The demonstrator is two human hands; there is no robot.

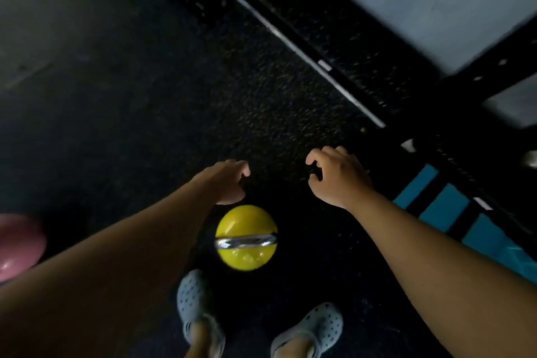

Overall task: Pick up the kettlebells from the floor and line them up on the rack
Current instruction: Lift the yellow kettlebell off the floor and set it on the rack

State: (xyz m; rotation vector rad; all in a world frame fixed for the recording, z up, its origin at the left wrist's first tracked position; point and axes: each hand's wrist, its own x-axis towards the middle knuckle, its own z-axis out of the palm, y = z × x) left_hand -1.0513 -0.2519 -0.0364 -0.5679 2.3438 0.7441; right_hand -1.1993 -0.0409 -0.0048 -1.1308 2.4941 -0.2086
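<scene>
Dark speckled rubber floor (174, 96) fills my view. At nine o'clock sits a pink kettlebell (17, 244). My left hand (229, 182) reaches forward, fingers loosely curled, holding nothing, just above the yellow kettlebell (246, 237) at six o'clock. My right hand (337, 176) hovers beside it, empty, fingers hooked downward. Toward three o'clock runs the black rack (453, 90).

Yellow kettlebell (246, 237) with chrome handle stands upright on the dark floor (145, 110)

Dim, black speckled rubber floor (247, 102)
</scene>
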